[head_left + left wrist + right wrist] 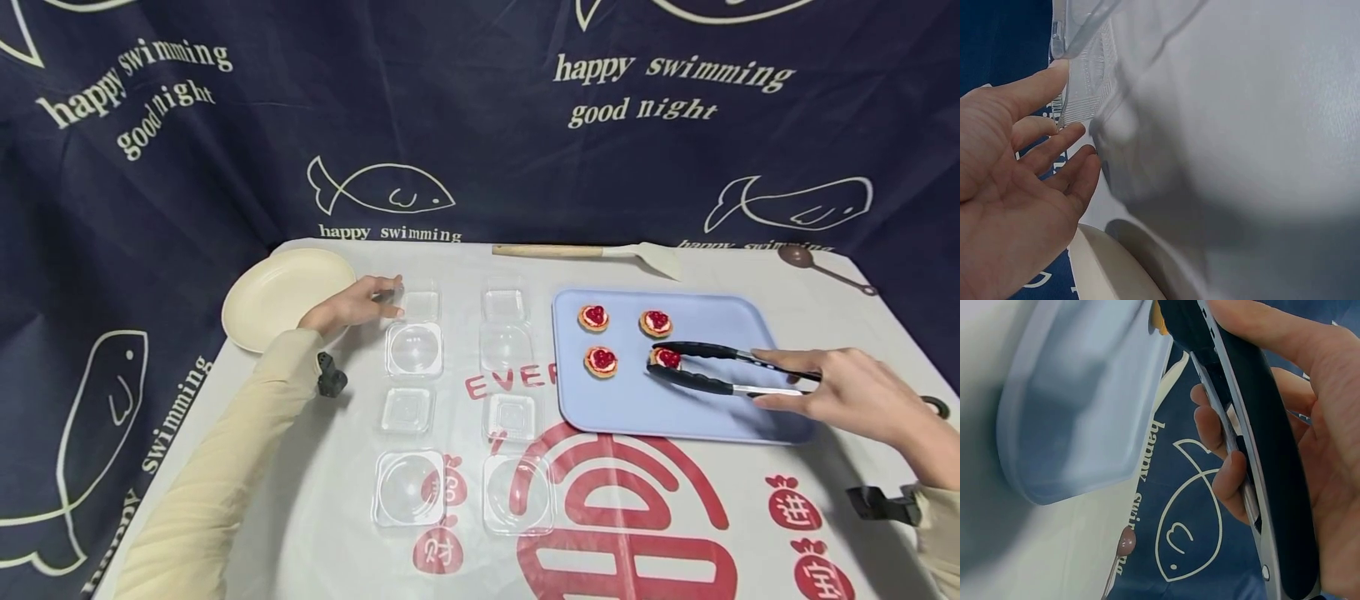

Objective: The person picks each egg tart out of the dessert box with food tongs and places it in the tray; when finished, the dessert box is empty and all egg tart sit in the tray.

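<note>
My right hand [862,396] holds a pair of metal tongs [750,390] with black tips and handles. The tong tips stand either side of a small tart [667,358] with red topping, on a light blue tray [615,408]. Three similar tarts, one of them the back-left tart [593,317], sit on the tray. At the left, my left hand [356,304] has its thumb and fingertips at the left edge of a clear plastic container [422,302], with loosely bent fingers. The left wrist view shows the thumb [1050,78] touching the clear plastic.
Several clear plastic container halves, including the front-left one [409,492], stand in two columns. A cream oval plate [255,317] is by my left forearm. Along the back edge lie a spatula [570,251] and a brown spoon [832,275]. A dark blue cloth [495,125] hangs behind.
</note>
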Tool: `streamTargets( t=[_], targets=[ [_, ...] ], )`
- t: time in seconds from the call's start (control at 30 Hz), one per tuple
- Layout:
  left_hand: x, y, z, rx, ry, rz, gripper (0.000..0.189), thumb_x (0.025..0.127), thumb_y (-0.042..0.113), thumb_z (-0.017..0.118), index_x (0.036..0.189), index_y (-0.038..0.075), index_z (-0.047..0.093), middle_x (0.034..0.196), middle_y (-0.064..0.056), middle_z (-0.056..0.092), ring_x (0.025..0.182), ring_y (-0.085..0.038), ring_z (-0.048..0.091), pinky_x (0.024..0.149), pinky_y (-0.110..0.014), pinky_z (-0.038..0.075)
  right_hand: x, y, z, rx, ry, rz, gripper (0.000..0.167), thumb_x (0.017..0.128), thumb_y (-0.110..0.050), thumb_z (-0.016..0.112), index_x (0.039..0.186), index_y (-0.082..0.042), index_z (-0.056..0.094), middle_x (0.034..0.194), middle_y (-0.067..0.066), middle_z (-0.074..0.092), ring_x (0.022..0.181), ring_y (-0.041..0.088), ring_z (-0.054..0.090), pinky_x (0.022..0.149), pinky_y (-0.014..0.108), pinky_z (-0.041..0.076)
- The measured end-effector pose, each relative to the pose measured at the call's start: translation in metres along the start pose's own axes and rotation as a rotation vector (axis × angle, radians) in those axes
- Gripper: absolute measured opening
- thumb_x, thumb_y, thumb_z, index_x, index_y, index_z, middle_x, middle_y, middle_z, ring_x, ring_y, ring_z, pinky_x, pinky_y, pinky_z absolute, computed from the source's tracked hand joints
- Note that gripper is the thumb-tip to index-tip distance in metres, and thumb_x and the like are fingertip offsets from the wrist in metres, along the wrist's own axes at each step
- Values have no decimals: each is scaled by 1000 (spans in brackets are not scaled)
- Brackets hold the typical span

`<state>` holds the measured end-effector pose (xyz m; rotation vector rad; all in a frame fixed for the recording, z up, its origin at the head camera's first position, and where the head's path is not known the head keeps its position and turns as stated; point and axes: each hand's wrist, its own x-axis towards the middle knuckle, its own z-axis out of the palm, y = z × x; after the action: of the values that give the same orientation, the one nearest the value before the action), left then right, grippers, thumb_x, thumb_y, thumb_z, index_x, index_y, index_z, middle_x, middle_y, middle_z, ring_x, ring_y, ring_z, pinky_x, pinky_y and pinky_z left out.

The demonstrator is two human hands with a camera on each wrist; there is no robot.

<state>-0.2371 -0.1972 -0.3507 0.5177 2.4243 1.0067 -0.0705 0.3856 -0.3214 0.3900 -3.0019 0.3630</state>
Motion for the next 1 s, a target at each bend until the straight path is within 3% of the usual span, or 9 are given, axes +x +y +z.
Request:
streamTargets(
  t=[0.17,0.4,0.43,0.53,0.6,0.67,0.77,0.83,1.0],
  targets=[
    [0,0,0,9,-1,-9,62,95,5,57,144,-17,27,155,-31,16,145,-44,11,120,-50,10,0,0,3,-16,-20,10,64,65,-42,88,119,-12,71,70,-1,58,54,2,31,45,25,25],
    [1,1,1,17,-6,-3,61,95,6,57,144,-16,29,155,-30,16,145,-45,12,120,-50,10,-5,7,3,17,-2,27,70,61,-39,91,120,-7,70,97,16,70,60,3,38,52,22,30],
    [1,1,1,15,-7,-2,61,95,6,57,143,-17,29,155,-30,16,145,-45,12,120,-50,10,-7,9,2,41,12,29,70,61,-37,91,119,-6,70,100,14,71,61,3,39,53,20,30],
    [0,2,1,11,-12,-5,61,95,7,57,144,-17,28,155,-30,15,145,-44,11,120,-50,10,-12,17,-3,131,52,70,70,60,-31,93,122,-8,69,102,-13,69,65,0,42,57,12,31],
    [-1,4,1,10,-13,-13,61,95,7,57,144,-16,28,155,-30,15,145,-44,11,120,-51,9,-16,21,-7,171,68,129,71,62,-30,92,126,-13,67,107,-10,69,72,-6,43,61,9,30],
    [-1,5,1,10,-14,-13,62,95,8,58,144,-16,28,155,-30,15,145,-44,11,120,-51,9,-18,25,-9,183,60,211,73,67,-32,90,134,-20,62,116,-1,69,88,0,50,68,13,30],
    [-1,3,0,13,-13,-7,61,95,7,57,143,-17,28,155,-31,15,145,-45,11,120,-51,10,-21,28,-10,154,36,301,78,74,-38,84,143,-23,50,131,34,49,117,26,51,85,32,33],
    [-1,2,0,10,-14,2,61,95,6,57,143,-18,28,155,-31,15,145,-46,11,120,-51,10,-23,31,-10,139,19,363,82,76,-43,81,146,-21,44,135,37,42,123,54,39,87,49,30],
    [0,1,0,9,-13,3,61,95,6,57,144,-17,27,155,-30,15,145,-44,11,120,-50,10,-27,41,-8,103,19,445,89,77,-48,78,148,-12,38,133,43,36,121,62,36,81,56,31]
  ],
)
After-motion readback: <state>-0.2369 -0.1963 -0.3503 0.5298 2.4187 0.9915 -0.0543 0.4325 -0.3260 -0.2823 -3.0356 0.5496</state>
